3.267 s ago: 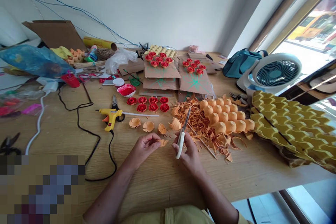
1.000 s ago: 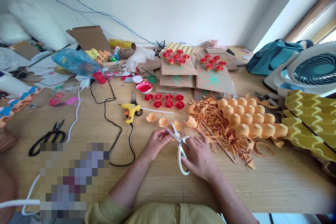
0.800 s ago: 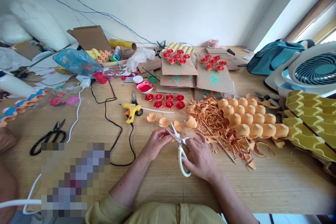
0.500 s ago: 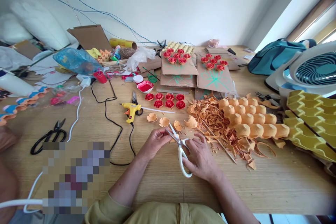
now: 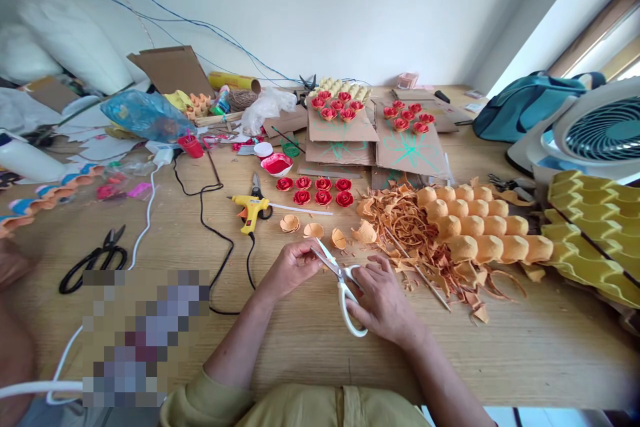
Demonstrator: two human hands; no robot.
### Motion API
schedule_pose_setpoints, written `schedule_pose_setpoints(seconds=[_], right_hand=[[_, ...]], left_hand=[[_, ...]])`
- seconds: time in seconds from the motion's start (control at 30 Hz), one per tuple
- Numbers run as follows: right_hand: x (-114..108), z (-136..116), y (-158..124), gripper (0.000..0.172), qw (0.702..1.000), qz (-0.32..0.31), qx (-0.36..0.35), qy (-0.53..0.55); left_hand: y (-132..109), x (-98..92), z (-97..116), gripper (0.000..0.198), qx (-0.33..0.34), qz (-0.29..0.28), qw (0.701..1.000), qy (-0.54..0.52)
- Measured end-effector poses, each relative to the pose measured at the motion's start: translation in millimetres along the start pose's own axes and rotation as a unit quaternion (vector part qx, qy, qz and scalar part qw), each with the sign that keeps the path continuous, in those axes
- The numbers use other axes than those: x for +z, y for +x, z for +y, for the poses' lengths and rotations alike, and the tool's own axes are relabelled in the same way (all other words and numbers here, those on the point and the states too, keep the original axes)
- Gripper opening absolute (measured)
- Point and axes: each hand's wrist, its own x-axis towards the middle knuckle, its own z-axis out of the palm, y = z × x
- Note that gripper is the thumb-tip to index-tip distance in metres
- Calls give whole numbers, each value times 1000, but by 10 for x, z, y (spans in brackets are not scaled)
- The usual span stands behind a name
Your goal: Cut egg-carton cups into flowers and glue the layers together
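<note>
White-handled scissors (image 5: 344, 310) are in my right hand (image 5: 383, 297), fingers through the loops, blades parted and pointing up and left. My left hand (image 5: 293, 270) is closed in a pinch at the blade tips, on a small orange egg carton piece that fingers and blades mostly hide. Just beyond the hands lie cut egg carton cups: a petalled cup (image 5: 289, 223), a round cup (image 5: 313, 231) and a narrower cup (image 5: 339, 238). Two rows of red paper roses (image 5: 323, 197) stand behind them.
Orange scraps (image 5: 410, 227) and an orange egg carton (image 5: 480, 223) lie right, before yellow cartons (image 5: 595, 233) and a fan (image 5: 600, 127). A yellow glue gun (image 5: 253, 212) with its cord, and black scissors (image 5: 95, 260), lie left. Another person's arm (image 5: 15, 320) shows at the left edge.
My left hand and the scissor blades have shifted slightly left and up. The blades appear a little closer together, and the orange piece is less visible.
</note>
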Motion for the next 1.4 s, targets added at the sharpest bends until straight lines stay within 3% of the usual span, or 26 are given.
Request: schedule_pose_setpoints(seconds=[0.2, 0.6, 0.93, 1.4], right_hand=[[25, 35, -12, 18, 1000, -1, -2, 4], [88, 109, -2, 19, 995, 75, 58, 43], [25, 58, -6, 19, 995, 20, 35, 88], [13, 35, -9, 18, 998, -15, 37, 42]], left_hand=[[6, -31, -72, 10, 5, 24, 998, 53], [12, 11, -2, 19, -35, 8, 999, 8], [30, 45, 8, 20, -73, 35, 994, -69], [22, 34, -10, 11, -42, 29, 994, -96]])
